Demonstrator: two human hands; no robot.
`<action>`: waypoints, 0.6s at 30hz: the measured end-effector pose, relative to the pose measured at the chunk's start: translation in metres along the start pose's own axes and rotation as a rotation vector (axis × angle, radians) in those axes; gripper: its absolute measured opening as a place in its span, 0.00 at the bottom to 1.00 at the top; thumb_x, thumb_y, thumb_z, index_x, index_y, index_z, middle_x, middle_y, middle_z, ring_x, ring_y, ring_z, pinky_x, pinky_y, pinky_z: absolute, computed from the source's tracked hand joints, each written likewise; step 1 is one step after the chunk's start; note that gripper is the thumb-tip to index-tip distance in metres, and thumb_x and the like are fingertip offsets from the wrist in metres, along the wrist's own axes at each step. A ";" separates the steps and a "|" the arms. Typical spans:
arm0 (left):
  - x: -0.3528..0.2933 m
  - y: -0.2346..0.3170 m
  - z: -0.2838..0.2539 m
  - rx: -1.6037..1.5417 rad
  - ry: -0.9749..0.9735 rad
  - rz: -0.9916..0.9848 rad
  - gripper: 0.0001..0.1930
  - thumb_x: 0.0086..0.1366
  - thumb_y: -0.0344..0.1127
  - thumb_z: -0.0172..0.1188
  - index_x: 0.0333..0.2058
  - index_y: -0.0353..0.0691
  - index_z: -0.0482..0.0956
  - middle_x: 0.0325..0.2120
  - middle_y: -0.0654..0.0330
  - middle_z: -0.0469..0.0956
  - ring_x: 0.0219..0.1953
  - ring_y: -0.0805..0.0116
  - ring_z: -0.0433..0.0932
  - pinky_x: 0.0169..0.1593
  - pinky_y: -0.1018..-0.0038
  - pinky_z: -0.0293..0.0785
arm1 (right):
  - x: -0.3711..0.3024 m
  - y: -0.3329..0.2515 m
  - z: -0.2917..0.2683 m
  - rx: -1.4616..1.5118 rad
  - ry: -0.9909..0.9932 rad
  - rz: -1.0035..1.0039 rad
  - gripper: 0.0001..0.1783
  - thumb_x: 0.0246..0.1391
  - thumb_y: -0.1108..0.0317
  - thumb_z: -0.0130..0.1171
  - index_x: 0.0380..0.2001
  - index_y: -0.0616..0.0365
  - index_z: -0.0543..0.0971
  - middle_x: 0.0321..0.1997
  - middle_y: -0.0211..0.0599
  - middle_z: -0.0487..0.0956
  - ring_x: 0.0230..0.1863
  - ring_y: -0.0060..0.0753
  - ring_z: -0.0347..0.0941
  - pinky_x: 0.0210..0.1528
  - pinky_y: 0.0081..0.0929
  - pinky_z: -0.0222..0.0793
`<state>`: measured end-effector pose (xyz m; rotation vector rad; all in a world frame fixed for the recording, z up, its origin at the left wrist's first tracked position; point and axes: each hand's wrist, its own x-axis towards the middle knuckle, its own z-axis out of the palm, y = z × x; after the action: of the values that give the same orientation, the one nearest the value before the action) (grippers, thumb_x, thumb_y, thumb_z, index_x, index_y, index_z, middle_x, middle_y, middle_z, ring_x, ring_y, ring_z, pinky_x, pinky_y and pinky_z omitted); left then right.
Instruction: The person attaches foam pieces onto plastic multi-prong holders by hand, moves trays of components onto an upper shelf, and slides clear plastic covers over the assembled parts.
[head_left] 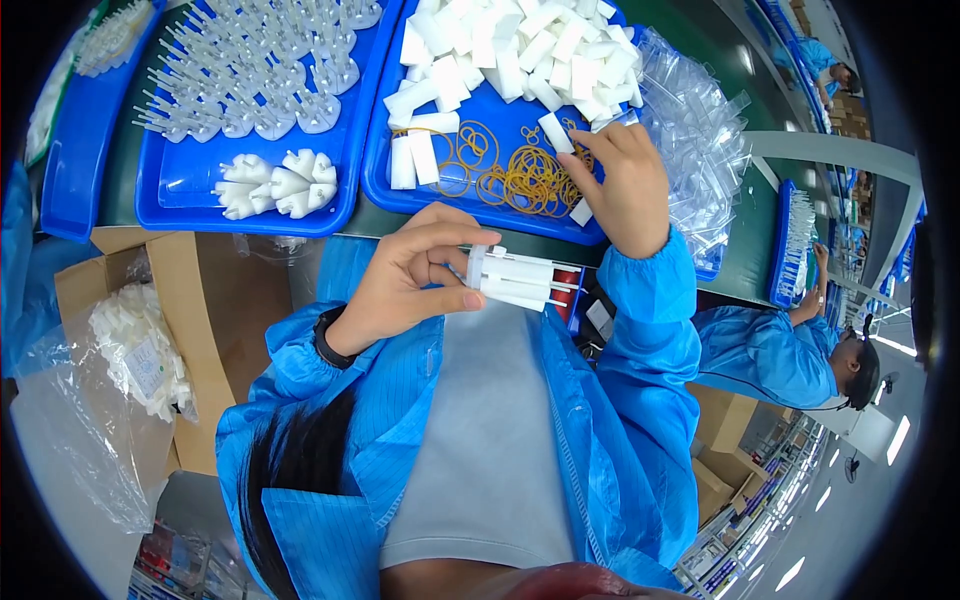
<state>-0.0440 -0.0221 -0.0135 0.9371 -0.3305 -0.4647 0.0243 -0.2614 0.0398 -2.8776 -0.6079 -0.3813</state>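
My left hand [410, 270] grips a white plastic part [515, 278] between thumb and fingers, in front of my chest. That part has a round translucent base at the fingertips, with white blocks and thin pins pointing right. Over the tray on the right, my right hand [630, 190] pinches a small white block [556, 132] between thumb and index finger. Yellow rubber bands [535, 180] lie in a tangle just below those fingertips. A heap of similar white blocks [520, 45] fills the far part of this blue tray [378, 175].
A second blue tray [345, 205] at the left holds rows of pinned white parts [260, 75] and a few white finned pieces [277, 184]. Clear plastic pieces [690, 150] are piled at the right. An open carton [190, 330] stands at lower left. Another person [780, 350] works at the right.
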 end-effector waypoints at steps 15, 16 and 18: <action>0.001 0.004 0.000 -0.075 0.071 -0.007 0.20 0.49 0.19 0.63 0.42 0.32 0.72 0.44 0.55 0.65 0.46 0.68 0.70 0.45 0.73 0.75 | -0.001 -0.001 -0.004 0.305 0.009 0.132 0.08 0.35 0.76 0.62 0.24 0.57 0.74 0.26 0.38 0.75 0.29 0.41 0.70 0.31 0.32 0.68; 0.002 0.003 0.000 -0.077 0.066 -0.010 0.20 0.49 0.19 0.63 0.42 0.32 0.72 0.44 0.55 0.65 0.46 0.68 0.70 0.45 0.73 0.75 | -0.002 -0.002 -0.008 0.339 -0.010 0.119 0.09 0.35 0.76 0.62 0.24 0.58 0.74 0.25 0.38 0.74 0.30 0.41 0.71 0.31 0.32 0.68; 0.003 0.001 -0.003 -0.033 0.021 0.028 0.22 0.48 0.19 0.64 0.44 0.31 0.70 0.44 0.55 0.65 0.47 0.67 0.70 0.46 0.73 0.74 | -0.004 -0.003 -0.018 0.359 -0.024 0.122 0.09 0.35 0.77 0.62 0.24 0.58 0.74 0.25 0.38 0.74 0.30 0.41 0.71 0.31 0.31 0.68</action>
<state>-0.0392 -0.0209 -0.0139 0.9040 -0.3155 -0.4334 0.0158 -0.2638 0.0565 -2.5612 -0.4481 -0.1958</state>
